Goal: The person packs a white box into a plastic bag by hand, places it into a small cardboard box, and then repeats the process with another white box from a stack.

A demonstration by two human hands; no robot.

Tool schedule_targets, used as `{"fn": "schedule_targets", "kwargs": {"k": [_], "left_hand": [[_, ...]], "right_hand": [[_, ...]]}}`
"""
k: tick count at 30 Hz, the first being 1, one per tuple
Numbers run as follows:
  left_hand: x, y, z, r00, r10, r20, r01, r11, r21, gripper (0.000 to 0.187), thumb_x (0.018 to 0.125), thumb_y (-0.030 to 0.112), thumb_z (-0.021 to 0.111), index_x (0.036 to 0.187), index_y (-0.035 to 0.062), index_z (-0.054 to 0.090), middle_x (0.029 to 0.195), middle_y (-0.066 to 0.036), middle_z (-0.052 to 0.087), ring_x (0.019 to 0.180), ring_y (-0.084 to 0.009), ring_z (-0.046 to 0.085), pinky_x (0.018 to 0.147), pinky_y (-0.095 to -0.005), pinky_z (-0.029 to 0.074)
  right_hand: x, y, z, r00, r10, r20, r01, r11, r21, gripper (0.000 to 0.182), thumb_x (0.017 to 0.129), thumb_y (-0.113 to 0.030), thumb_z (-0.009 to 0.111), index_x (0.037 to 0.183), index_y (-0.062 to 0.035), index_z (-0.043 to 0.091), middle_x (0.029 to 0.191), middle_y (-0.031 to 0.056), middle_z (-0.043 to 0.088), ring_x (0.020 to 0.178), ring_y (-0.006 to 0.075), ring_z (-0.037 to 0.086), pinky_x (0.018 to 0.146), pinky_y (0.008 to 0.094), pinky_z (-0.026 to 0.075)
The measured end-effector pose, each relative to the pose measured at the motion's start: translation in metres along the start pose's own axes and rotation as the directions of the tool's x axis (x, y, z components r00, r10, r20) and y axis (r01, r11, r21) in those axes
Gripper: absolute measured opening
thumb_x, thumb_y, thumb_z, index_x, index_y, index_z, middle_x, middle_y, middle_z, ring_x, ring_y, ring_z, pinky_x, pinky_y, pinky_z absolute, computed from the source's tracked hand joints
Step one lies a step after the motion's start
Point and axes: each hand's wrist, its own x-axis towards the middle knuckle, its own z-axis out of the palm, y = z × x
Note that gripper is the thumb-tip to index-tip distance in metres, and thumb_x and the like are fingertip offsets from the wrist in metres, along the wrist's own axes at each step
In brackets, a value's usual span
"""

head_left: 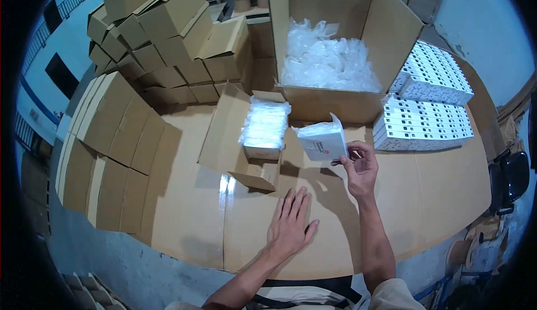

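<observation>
Nearby, small carton (246, 142) of wrapped packs (265, 123)

White packet (323, 140) bears a red mark, unreadable

Small white plastic-wrapped box (323, 140), tilted, above cardboard tabletop (425, 187)

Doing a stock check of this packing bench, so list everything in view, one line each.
small white bagged box: one, white, pinched in right hand.
small open brown carton: one, brown, bench centre, holds clear-wrapped packs.
large open brown carton: one, brown, far centre, full of clear plastic bags.
white printed boxes: many, white, stacked at right.
folded brown cartons: many, brown, piled far left.
flat cardboard sheets: several, brown, left.
left hand: flat on cardboard.
right hand: fingers gripping box.
</observation>
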Motion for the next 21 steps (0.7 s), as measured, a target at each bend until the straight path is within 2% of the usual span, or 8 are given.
{"fn": "schedule_targets", "kwargs": {"k": [7,8,11,15,18,21], "left_hand": [[-0.021,0.003,-0.009,0.997,-0.048,0.056,0.045,0.998,0.046,0.071,0.097,0.044,0.058,0.153,0.0048,0.041,0.16,-0.015,0.036,0.149,-0.038,0.03,0.122,-0.0545,0.024],[-0.02,0.004,-0.009,0.997,-0.052,0.058,0.049,0.998,0.044,0.07,0.097,0.044,0.058,0.153,0.0054,0.041,0.16,-0.014,0.036,0.149,-0.038,0.03,0.122,-0.0546,0.025],[-0.019,0.004,-0.012,0.997,-0.055,0.062,0.052,0.997,0.055,0.07,0.097,0.045,0.058,0.153,0.0058,0.041,0.16,-0.014,0.037,0.148,-0.038,0.032,0.121,-0.0546,0.026],[-0.018,0.002,-0.011,0.997,-0.056,0.043,0.054,0.997,0.052,0.071,0.096,0.045,0.059,0.153,0.0059,0.041,0.159,-0.014,0.039,0.146,-0.0377,0.034,0.12,-0.0544,0.028],[-0.017,0.002,-0.01,0.997,-0.06,0.043,0.058,0.997,0.052,0.073,0.096,0.046,0.059,0.154,0.0059,0.041,0.159,-0.013,0.039,0.146,-0.0375,0.034,0.12,-0.0542,0.028],[-0.015,0.001,-0.01,0.997,-0.07,0.045,0.067,0.996,0.063,0.074,0.095,0.046,0.06,0.154,0.006,0.041,0.158,-0.013,0.04,0.145,-0.0377,0.034,0.12,-0.0541,0.027]], "right_hand": [[0.009,0.001,0.073,0.99,-0.018,0.139,0.0,0.992,0.128,0.034,0.094,0.014,0.061,0.123,0.0012,0.052,0.118,0.0131,0.058,0.108,0.0219,0.066,0.089,0.0364,0.064],[0.01,0.0,0.081,0.99,0.007,0.139,-0.025,0.991,0.131,0.033,0.092,0.014,0.064,0.121,0.0006,0.056,0.115,0.0117,0.061,0.105,0.0201,0.067,0.09,0.0334,0.063],[0.014,0.004,0.083,0.965,-0.001,0.263,0.035,0.992,-0.124,0.031,0.089,0.014,0.066,0.116,-0.0003,0.062,0.112,0.0107,0.064,0.102,0.0177,0.068,0.087,0.0321,0.062],[0.025,-0.009,0.088,0.895,-0.167,0.413,0.33,0.872,-0.361,0.033,0.085,0.014,0.068,0.113,-0.0026,0.065,0.107,0.0127,0.067,0.092,0.0229,0.071,0.081,0.0324,0.061],[0.032,-0.027,0.097,0.844,-0.192,0.501,0.439,0.784,-0.438,0.032,0.084,0.011,0.07,0.112,-0.0044,0.068,0.103,0.0131,0.068,0.092,0.0278,0.071,0.079,0.0352,0.06],[0.035,-0.027,0.104,0.817,-0.16,0.553,0.47,0.741,-0.48,0.031,0.084,0.008,0.07,0.113,-0.0052,0.068,0.104,0.0129,0.067,0.091,0.031,0.069,0.078,0.0386,0.059]]}}
